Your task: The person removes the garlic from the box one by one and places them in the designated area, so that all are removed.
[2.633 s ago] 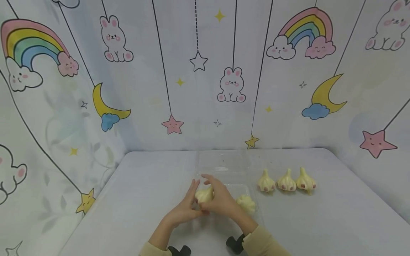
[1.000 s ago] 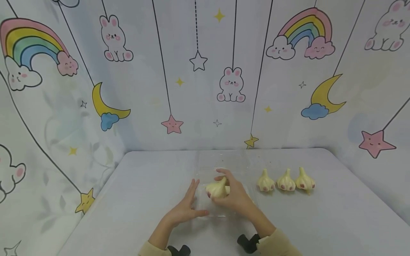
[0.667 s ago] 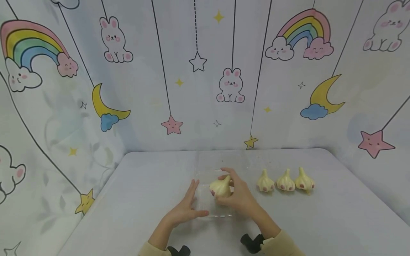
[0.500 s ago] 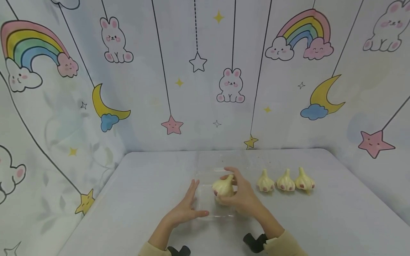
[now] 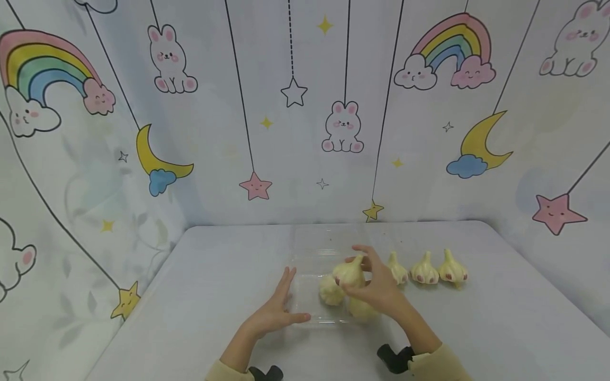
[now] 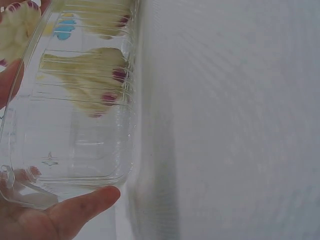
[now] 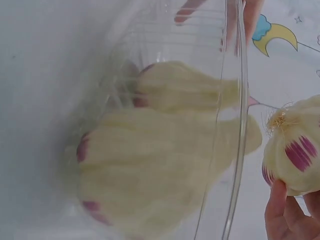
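The left hand [image 5: 274, 311], fingers straight and spread, touches the left end of the clear box [image 5: 308, 301] on the bench [image 5: 219, 275]. Rightward, two garlic bulbs [image 5: 331, 291] stand inside, the nearer partly hidden by the right hand [image 5: 381, 287], which pinches a raised bulb [image 5: 348, 273] above them. Farther right stand three more bulbs [image 5: 424, 270], the leftmost partly covered by that hand.
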{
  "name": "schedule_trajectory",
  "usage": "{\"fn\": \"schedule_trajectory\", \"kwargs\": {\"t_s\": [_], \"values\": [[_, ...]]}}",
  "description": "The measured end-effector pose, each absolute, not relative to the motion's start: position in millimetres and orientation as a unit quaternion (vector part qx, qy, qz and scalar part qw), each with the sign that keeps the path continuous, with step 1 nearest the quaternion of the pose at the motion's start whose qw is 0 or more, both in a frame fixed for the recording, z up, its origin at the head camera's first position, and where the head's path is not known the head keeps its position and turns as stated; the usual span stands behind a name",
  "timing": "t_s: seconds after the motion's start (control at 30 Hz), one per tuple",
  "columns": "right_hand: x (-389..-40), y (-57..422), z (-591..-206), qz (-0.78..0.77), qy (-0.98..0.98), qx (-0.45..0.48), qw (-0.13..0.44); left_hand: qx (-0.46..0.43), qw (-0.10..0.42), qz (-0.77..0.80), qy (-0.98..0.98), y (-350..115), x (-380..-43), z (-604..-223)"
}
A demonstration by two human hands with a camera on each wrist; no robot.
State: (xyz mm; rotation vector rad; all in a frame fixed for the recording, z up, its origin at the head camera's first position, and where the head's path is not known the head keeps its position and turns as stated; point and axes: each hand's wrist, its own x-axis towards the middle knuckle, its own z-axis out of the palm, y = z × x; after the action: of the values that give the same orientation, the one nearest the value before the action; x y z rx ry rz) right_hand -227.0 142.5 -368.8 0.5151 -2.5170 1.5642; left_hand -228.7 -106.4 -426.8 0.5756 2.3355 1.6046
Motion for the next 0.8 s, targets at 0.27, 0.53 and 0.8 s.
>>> {"fn": "schedule_trajectory", "kwargs": {"t_s": [0.27, 0.53, 0.8], "values": [[-229, 159, -372, 0.506, -0.844, 0.160, 0.079, 0.187, 0.128, 0.549, 0.805, -106, -228, -425], [-228, 174, -374, 0.500, -0.848, 0.157, 0.086, 0.191, 0.123, 0.541, 0.810, -106, -229, -427], [-226, 190, -374, 0.495, -0.849, 0.155, 0.100, 0.184, 0.128, 0.542, 0.810, -106, -228, -427]]}}
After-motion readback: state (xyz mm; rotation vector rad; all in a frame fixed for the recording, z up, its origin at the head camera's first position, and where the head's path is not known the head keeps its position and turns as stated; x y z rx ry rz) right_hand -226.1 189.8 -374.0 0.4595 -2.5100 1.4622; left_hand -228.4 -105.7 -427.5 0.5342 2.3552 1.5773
